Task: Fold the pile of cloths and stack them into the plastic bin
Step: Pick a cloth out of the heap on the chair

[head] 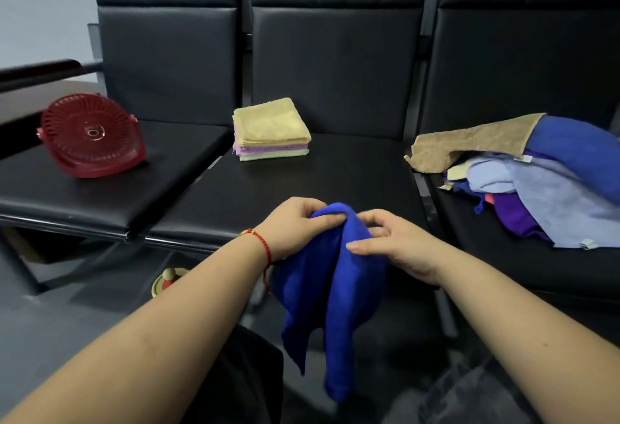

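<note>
I hold a blue cloth (330, 292) up in front of me, over the near edge of the black bench (302, 188). My left hand (295, 225) pinches its bunched top edge between thumb and fingers, and my right hand (389, 242) grips the same top fold just beside it, thumb pressed on the fabric. The rest of the cloth hangs down loose between my forearms. On the middle seat sits a folded stack (272, 130), yellow on top. The unfolded pile (536, 178) lies on the right seat. A red basket (89, 135) rests tilted on the left seat.
</note>
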`<act>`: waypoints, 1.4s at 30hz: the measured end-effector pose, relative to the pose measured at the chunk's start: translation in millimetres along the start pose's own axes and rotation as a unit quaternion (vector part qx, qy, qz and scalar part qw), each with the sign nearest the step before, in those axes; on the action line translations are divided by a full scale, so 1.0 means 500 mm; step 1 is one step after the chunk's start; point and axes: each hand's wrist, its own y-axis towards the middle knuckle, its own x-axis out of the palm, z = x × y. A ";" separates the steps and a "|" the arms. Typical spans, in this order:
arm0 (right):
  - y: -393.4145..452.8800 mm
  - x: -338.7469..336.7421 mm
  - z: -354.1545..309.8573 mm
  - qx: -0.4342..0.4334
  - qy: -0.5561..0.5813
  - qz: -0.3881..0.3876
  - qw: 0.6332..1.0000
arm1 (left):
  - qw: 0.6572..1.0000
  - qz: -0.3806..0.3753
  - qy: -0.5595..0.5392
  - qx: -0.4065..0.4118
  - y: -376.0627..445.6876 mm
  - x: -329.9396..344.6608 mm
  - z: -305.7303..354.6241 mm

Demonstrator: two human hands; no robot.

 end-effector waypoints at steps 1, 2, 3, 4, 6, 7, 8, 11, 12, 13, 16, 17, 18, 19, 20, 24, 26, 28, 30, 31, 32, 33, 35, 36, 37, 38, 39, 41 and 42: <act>0.001 -0.001 -0.002 0.015 0.004 -0.008 1.000 | 1.000 -0.012 0.004 0.001 0.001 0.003 0.002; 0.000 -0.001 -0.003 0.028 -0.002 -0.024 0.999 | 1.000 -0.019 0.009 0.002 0.002 0.006 0.004; -0.002 0.000 -0.003 0.041 -0.019 -0.041 0.998 | 1.000 -0.023 0.013 0.001 0.003 0.008 0.005; -0.004 0.001 -0.003 0.054 -0.043 -0.050 0.996 | 1.000 -0.024 0.013 -0.003 0.004 0.008 0.006; -0.006 -0.001 -0.003 0.064 -0.089 -0.025 0.994 | 0.999 -0.030 0.014 -0.018 0.005 0.004 0.006; -0.005 -0.005 -0.002 0.055 -0.096 -0.002 0.994 | 0.999 -0.039 0.022 -0.028 0.005 0.000 0.005; -0.003 -0.011 -0.002 0.039 -0.089 0.025 0.995 | 0.997 -0.051 0.042 -0.039 0.004 -0.003 0.002; -0.008 -0.033 -0.011 0.002 -0.049 0.076 0.996 | 0.992 -0.069 0.087 -0.066 0.005 -0.016 -0.010; -0.012 -0.041 -0.012 -0.001 -0.049 0.080 0.996 | 0.993 -0.063 0.066 -0.070 0.004 -0.020 -0.012; -0.016 -0.048 -0.011 -0.002 -0.052 0.077 0.996 | 0.996 -0.052 0.033 -0.071 0.005 -0.026 -0.015; -0.027 -0.057 -0.010 -0.018 -0.052 0.065 0.996 | 0.995 -0.013 -0.066 -0.071 0.004 -0.038 -0.013; -0.029 -0.057 -0.010 -0.028 -0.035 0.062 0.997 | 0.994 -0.003 -0.086 -0.074 0.005 -0.037 -0.013; -0.030 -0.055 -0.010 -0.038 -0.003 0.054 0.998 | 0.992 0.003 -0.098 -0.075 0.006 -0.035 -0.012; -0.033 -0.052 -0.012 -0.047 0.032 0.040 0.998 | 0.992 0.003 -0.105 -0.072 0.007 -0.031 -0.011; -0.033 -0.049 -0.013 -0.054 0.059 0.022 0.997 | 0.992 0.000 -0.112 -0.063 0.006 -0.026 -0.007; -0.034 -0.037 -0.022 -0.072 0.119 -0.017 0.990 | 0.989 -0.028 -0.142 -0.040 0.006 -0.009 0.006; -0.034 -0.034 -0.025 -0.074 0.131 -0.014 0.988 | 0.989 -0.034 -0.140 -0.047 0.005 -0.010 0.008; -0.031 -0.038 -0.023 -0.068 0.135 0.007 0.988 | 0.988 -0.040 -0.142 -0.054 0.005 -0.016 0.004; -0.031 -0.040 -0.023 -0.069 0.123 0.037 0.989 | 0.986 -0.048 -0.150 -0.056 0.001 -0.024 -0.002; -0.031 -0.040 -0.022 -0.075 0.103 0.054 0.990 | 0.986 -0.053 -0.149 -0.055 0.000 -0.028 -0.006; -0.031 -0.041 -0.020 -0.082 0.075 0.073 0.991 | 0.987 -0.055 -0.145 -0.053 -0.001 -0.032 -0.010; -0.032 -0.042 -0.018 -0.090 0.036 0.095 0.991 | 0.987 -0.054 -0.141 -0.049 -0.002 -0.035 -0.013; -0.031 -0.046 -0.013 -0.102 -0.049 0.135 0.984 | 0.987 -0.048 -0.147 -0.044 -0.002 -0.043 -0.020; -0.029 -0.048 -0.009 -0.104 -0.082 0.148 0.980 | 0.986 -0.044 -0.153 -0.043 -0.001 -0.046 -0.024; -0.027 -0.050 -0.006 -0.102 -0.103 0.157 0.977 | 0.986 -0.041 -0.157 -0.044 -0.001 -0.049 -0.028; -0.025 -0.051 -0.003 -0.098 -0.117 0.164 0.975 | 0.985 -0.040 -0.160 -0.045 -0.001 -0.051 -0.031; -0.023 -0.053 -0.001 -0.093 -0.134 0.167 0.972 | 0.984 -0.041 -0.165 -0.045 -0.002 -0.052 -0.033; -0.024 -0.055 0.003 -0.080 -0.206 0.160 0.962 | 0.982 -0.039 -0.179 -0.044 -0.004 -0.054 -0.037; -0.024 -0.056 0.005 -0.068 -0.253 0.147 0.954 | 0.980 -0.029 -0.189 -0.044 -0.003 -0.056 -0.040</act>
